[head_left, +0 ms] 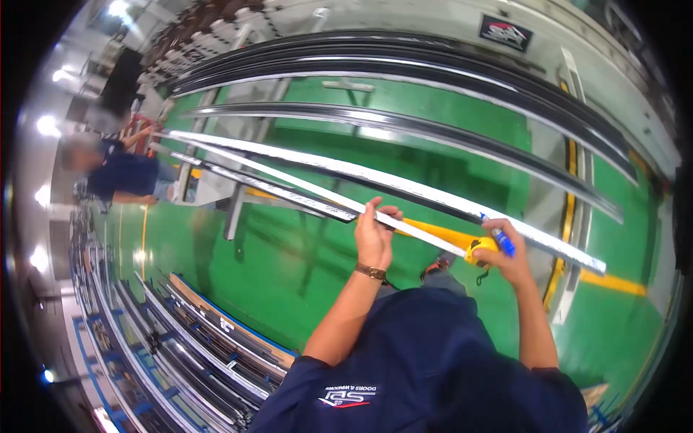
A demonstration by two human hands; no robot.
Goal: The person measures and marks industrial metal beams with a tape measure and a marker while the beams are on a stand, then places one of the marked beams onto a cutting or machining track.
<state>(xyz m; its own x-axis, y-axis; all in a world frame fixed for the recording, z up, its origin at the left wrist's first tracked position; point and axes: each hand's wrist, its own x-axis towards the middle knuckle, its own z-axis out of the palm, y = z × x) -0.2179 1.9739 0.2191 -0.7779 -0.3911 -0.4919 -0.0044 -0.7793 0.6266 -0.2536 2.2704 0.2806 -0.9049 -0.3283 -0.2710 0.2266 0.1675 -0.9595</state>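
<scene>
A yellow tape measure sits in my right hand, which is closed around it. The same hand also grips a blue marker. From the case, the long pale tape blade stretches left toward another person at the far end. Midway, my left hand, with a watch on the wrist, is closed around the blade, thumb and fingers up. Just beyond the blade lies a long white-topped profile. A shorter profile with a printed surface ends near my left hand.
A co-worker in a dark shirt stands at the far left, a hand near the profile ends. More dark profiles lie across stands beyond. A rack of profiles fills the lower left. Yellow lines mark the green floor.
</scene>
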